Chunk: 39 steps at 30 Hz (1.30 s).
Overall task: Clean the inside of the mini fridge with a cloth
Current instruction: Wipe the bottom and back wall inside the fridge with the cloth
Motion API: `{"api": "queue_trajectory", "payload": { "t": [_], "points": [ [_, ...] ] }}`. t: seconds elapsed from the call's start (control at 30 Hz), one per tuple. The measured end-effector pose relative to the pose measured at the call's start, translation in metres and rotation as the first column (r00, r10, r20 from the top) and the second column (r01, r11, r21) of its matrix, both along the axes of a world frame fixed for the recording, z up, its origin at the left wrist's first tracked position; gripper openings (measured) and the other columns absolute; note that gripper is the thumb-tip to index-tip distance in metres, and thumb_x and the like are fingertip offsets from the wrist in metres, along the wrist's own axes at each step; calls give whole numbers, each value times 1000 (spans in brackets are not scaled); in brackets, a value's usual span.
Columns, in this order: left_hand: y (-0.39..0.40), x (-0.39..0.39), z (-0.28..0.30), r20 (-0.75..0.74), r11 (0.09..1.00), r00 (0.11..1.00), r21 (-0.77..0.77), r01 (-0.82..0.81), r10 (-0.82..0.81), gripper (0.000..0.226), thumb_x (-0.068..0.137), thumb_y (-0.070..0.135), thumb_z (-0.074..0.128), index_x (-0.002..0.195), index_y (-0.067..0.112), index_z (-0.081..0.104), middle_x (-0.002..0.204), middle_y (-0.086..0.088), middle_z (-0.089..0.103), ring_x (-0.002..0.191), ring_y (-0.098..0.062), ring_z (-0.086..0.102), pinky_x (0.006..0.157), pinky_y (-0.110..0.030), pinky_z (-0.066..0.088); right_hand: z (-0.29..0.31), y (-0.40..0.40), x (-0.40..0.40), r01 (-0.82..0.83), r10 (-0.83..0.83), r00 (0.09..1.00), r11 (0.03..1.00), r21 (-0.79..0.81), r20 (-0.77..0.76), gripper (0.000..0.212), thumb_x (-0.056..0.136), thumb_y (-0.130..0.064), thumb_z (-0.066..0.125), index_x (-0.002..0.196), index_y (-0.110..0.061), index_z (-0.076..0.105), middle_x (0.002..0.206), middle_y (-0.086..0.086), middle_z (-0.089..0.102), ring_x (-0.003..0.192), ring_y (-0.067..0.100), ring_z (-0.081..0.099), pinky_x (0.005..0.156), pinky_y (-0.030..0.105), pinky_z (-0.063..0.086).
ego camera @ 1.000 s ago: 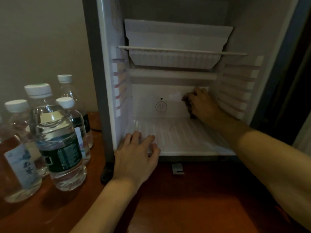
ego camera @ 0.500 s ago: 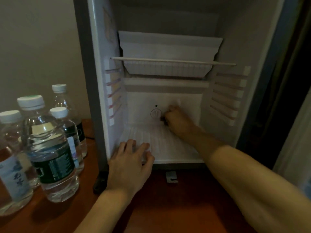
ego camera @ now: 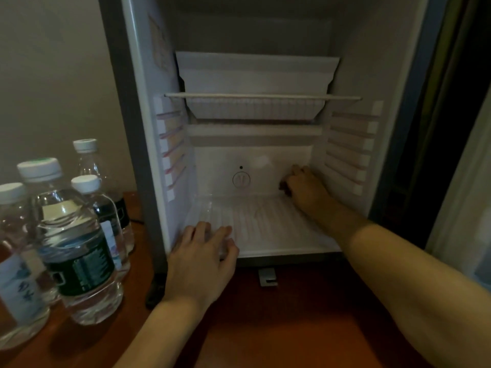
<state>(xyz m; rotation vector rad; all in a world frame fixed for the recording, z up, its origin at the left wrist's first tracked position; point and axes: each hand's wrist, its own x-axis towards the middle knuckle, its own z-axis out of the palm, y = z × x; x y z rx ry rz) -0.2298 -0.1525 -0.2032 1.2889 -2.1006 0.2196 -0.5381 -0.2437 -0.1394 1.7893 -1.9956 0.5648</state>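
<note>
The open mini fridge (ego camera: 265, 235) stands on a wooden top, its white inside bare. My right hand (ego camera: 305, 187) is deep inside at the back wall's lower right, gripping a dark cloth (ego camera: 283, 187) of which only a small edge shows under the fingers. A round dial (ego camera: 241, 179) sits on the back wall to the left of that hand. My left hand (ego camera: 202, 258) rests flat on the front left edge of the ribbed fridge floor, fingers spread and straight.
Several water bottles (ego camera: 77, 248) with white caps stand on the wooden top (ego camera: 265, 328) left of the fridge. A wire shelf (ego camera: 263, 97) spans the fridge above my hands. A small grey bracket (ego camera: 267, 277) lies in front of the fridge. The fridge door's edge (ego camera: 430, 128) stands on the right.
My right hand slid from the right of the back wall to the dial and has come back to the right. The left hand stayed on the floor's front edge.
</note>
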Motion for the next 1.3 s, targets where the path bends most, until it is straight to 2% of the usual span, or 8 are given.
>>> {"api": "queue_trajectory", "payload": {
  "t": [0.2,0.3,0.43,0.57,0.8,1.0,1.17,1.3],
  "points": [
    [0,-5,-1,-23,1000,999,17,-26,27,52,95,51,32,129,31,67,123,-2,62,114,-22,53,92,-39,50,1,-6,15,55,-55,998,998,34,3,28,90,-16,54,116,-5,58,116,15,52,105,34,55,84,35,47],
    [0,-5,-1,-34,1000,999,17,-6,6,55,95,52,29,129,31,67,124,-1,61,116,-22,52,94,-39,49,0,-14,57,-80,80,994,997,6,-77,21,87,-19,56,104,-9,64,107,9,59,99,28,59,83,33,48],
    [-1,-4,-2,-50,1000,999,15,1,0,52,94,51,32,126,31,68,122,-4,62,114,-24,53,91,-40,52,6,-30,122,-197,198,974,980,24,-110,26,89,-5,54,112,-1,65,123,18,53,113,35,51,93,40,43],
    [-1,-4,-2,-43,1000,999,1,4,-4,52,95,50,32,127,30,68,122,-3,62,113,-23,53,91,-39,51,2,-21,95,-249,248,960,969,11,-133,23,87,-9,61,109,-7,68,123,15,53,110,34,50,89,35,43],
    [-1,-2,-1,-27,1000,1000,-14,-1,0,53,95,50,32,126,29,69,119,-2,64,113,-23,55,88,-38,52,6,12,3,-27,32,979,999,27,-200,26,92,-11,59,117,-10,68,122,17,51,110,35,49,92,39,47],
    [-4,-2,-1,-8,1000,1000,15,8,-8,54,95,52,29,130,33,65,123,1,61,116,-20,51,93,-37,49,7,8,17,7,-3,988,1000,24,-157,27,92,-13,58,118,-7,63,121,16,50,111,34,49,89,38,47],
    [-3,-3,-4,-23,1000,1000,-8,3,-3,51,95,51,33,127,31,68,122,-1,62,114,-22,54,93,-39,49,34,-1,46,-176,146,972,972,-158,-185,13,91,-12,58,101,-6,65,116,13,53,102,30,52,79,31,43],
    [-2,-3,-2,-28,1000,1000,-4,-11,10,51,95,51,34,128,31,67,122,-2,62,113,-22,53,90,-39,52,61,-10,62,-222,196,973,933,-284,-119,3,83,2,65,86,2,66,103,21,57,93,39,55,71,40,49]
  ]
}}
